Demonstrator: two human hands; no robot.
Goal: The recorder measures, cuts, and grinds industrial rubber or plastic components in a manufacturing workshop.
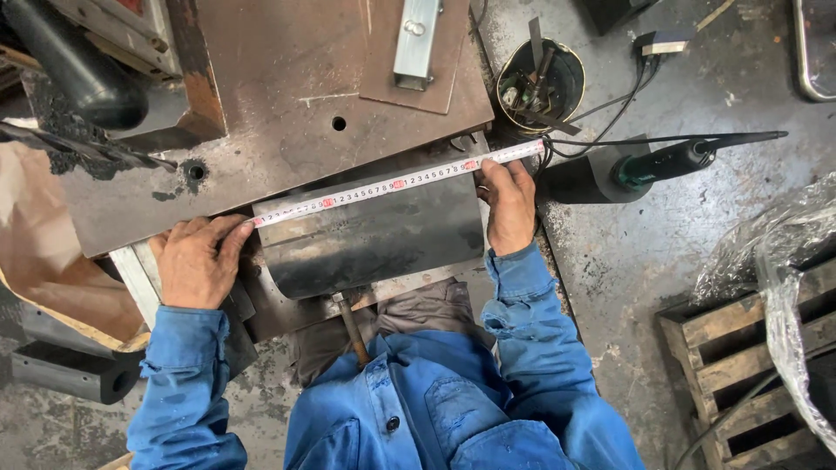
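Nearest the camera was the person's blue work shirt (418, 409), both sleeves reaching out toward a rusty steel plate (287, 96) that filled the far left of the scene. On the plate's near edge lay a curved dark metal sheet (374, 235), bowed like a section of pipe. A wooden pallet (740, 365) under clear plastic wrap stood at the near right, on a grey concrete floor (627, 261). Beyond the right hand lay a black and green power tool (662, 164), and further off a round black tub (540, 83) full of odd tools.

A white tape measure (392, 184) with red marks was stretched along the far edge of the curved sheet, slanting from near left to far right. The left hand (196, 261) lay flat, fingers together, pressing the tape's left end down at the sheet's left corner. The right hand (508, 204) was closed on the tape near its right end, thumb and fingers pinching it against the sheet's right corner. The tape's tip ran on just past that hand toward the tub.
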